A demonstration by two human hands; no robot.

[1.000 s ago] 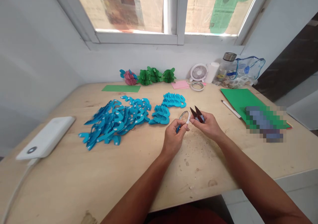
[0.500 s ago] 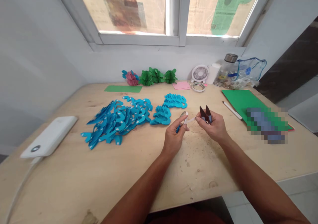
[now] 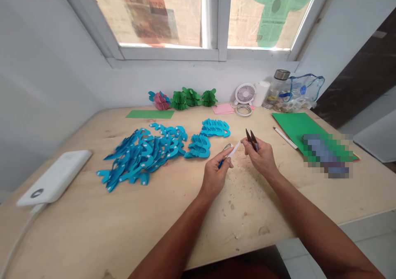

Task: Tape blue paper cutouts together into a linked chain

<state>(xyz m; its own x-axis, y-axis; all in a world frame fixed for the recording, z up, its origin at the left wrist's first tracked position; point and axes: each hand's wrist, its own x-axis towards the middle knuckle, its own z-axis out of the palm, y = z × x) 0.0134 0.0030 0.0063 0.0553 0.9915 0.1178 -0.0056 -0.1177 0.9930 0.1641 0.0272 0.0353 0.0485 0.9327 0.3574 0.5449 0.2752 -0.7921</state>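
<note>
light wood desk (image 3: 130, 237) against white wall (image 3: 139, 77), window (image 3: 163, 53) above, panes covered w/ printed paper. left hand (image 3: 214, 172) closed, gripping tape roll (image 3: 228, 146) plus blue item (image 3: 220, 163), mostly hidden by fingers. right hand (image 3: 262, 157) closed around dark-bladed snips (image 3: 252, 141), blades apart, tips pointing away from person; its thumb and finger also pinch end of white tape strip (image 3: 235, 148). strip runs between the 2 hands, over desk. tape roll in left hand, near strip's lower end.

left side: big pile of blue paper cutouts (image 3: 148, 151) w/ white tabs; 2 pleated blue stacks (image 3: 199, 146) beside it. white power bank (image 3: 55, 176) farther left, cable attached. back: green paper strip (image 3: 150, 114), pink-and-blue pleated paper piece (image 3: 161, 101), 3 green pleated paper pieces (image 3: 191, 97), pink paper slips (image 3: 222, 109), 2nd tape roll (image 3: 243, 110) in front of small white fan (image 3: 245, 93), glass bottle (image 3: 274, 90), clear plastic bag (image 3: 305, 90). right: green sheets (image 3: 293, 124), white pencil (image 3: 284, 137) alongside, pixelated item on top.
</note>
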